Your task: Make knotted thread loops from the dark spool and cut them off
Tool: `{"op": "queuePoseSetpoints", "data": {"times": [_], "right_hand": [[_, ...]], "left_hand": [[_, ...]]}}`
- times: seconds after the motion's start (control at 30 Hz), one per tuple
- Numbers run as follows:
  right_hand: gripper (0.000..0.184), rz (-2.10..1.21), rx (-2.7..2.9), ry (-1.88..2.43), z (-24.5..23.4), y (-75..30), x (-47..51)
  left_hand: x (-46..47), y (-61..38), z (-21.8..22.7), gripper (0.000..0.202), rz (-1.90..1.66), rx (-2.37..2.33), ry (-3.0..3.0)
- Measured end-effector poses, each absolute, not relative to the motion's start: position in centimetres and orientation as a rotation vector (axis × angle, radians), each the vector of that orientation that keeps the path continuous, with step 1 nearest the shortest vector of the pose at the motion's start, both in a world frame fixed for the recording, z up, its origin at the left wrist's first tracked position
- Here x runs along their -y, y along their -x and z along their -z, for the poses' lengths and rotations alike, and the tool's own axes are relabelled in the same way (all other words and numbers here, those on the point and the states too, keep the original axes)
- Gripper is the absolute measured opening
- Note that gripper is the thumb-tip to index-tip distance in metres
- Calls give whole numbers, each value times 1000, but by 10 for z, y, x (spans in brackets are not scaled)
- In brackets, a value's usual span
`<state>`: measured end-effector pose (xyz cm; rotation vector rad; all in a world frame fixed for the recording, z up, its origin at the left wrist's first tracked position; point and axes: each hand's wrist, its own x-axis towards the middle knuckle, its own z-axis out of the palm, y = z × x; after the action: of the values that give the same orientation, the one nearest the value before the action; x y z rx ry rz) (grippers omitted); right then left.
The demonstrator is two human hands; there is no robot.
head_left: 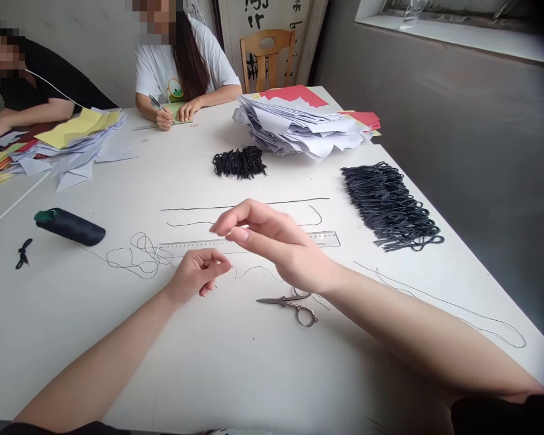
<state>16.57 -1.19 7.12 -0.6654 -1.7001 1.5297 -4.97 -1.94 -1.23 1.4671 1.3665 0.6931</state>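
My left hand (pixel 197 275) rests low over the white table (pixel 118 374), its fingertips pinched on a thin black cord (pixel 256 269) that loops loosely to the left. My right hand (pixel 272 238) hangs just above a steel ruler (pixel 249 243), fingers apart and holding nothing. Small steel scissors (pixel 294 305) lie below it. Further cords lie straight and curved (pixel 245 204) beyond the ruler. A long cord loop (pixel 448 308) stretches near the right edge. A neat row of black elastic loops (pixel 390 205) lies to the right, and a small black tangle (pixel 239 162) sits ahead.
Stacks of cut white paper with red sheets (pixel 299 124) stand at the far end. A dark cylindrical roll (pixel 69 226) and a small black scrap (pixel 23 254) lie left. Two co-workers sit across the table, one writing (pixel 164 118), another beside yellow and white paper (pixel 57 145).
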Motion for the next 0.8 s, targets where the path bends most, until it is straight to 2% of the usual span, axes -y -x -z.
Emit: {"op": "queuePoseSetpoints", "data": {"times": [0.13, 0.2, 0.27, 0.4, 0.5, 0.63, 0.8], "right_hand": [[43, -1803, 1913, 854, -37, -151, -13], [36, -1873, 2031, 871, -29, -153, -18], [29, -1809, 2079, 951, -27, -156, -21], [33, -1667, 2053, 1086, -30, -160, -27], [32, -1518, 2095, 1181, -33, -161, -30], [31, -1296, 2193, 1301, -35, -166, -31], [29, -1161, 2174, 1363, -37, -192, -32]], "left_hand": [[23, 51, 7, 24, -836, -1377, -1463], [22, 55, 2, 21, -893, -1420, -1529], [18, 63, -4, 18, -970, -1510, -1601], [4, 89, -18, 14, -1108, -1841, -1751], [-5, 111, -31, 15, -864, -2147, -1869], [-10, 137, -41, 16, -454, -2265, -1865], [-13, 176, -41, 21, -507, -2440, -1927]]}}
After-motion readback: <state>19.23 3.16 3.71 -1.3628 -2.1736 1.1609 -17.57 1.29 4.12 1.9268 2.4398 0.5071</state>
